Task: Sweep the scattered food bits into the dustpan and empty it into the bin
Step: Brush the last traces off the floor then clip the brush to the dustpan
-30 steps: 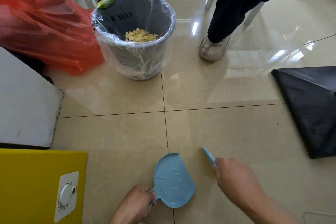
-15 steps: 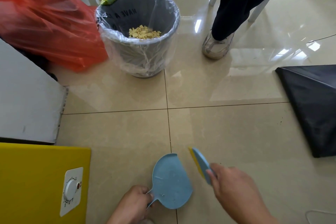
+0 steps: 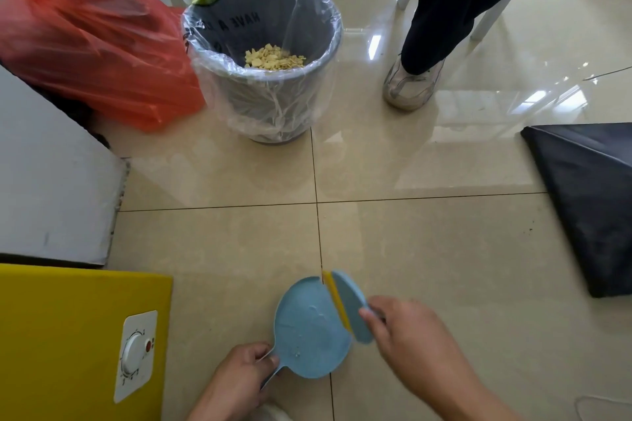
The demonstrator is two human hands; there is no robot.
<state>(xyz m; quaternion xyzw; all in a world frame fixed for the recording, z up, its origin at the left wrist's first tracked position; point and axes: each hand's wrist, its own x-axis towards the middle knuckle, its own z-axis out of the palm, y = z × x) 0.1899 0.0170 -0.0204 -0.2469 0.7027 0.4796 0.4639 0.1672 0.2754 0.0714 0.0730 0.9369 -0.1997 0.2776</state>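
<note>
A small light-blue dustpan (image 3: 307,331) lies on the beige tile floor at the bottom centre. My left hand (image 3: 236,379) grips its thin handle. My right hand (image 3: 407,335) holds a light-blue hand brush (image 3: 350,304) with a yellow edge, laid against the pan's right rim. A tiny crumb shows on the pan. Farther away stands the grey bin (image 3: 263,55), lined with a clear bag, with a heap of pale yellow food bits (image 3: 273,58) at its bottom.
A red plastic bag (image 3: 92,44) lies left of the bin. A white box (image 3: 51,181) and a yellow appliance with a dial (image 3: 78,338) fill the left side. A black sheet (image 3: 588,202) lies at the right. A person's leg and shoe (image 3: 413,82) stand beyond.
My right hand has brought the brush leftwards until it meets the dustpan's right rim. The dustpan stays in place in my left hand. The view has shifted slightly.
</note>
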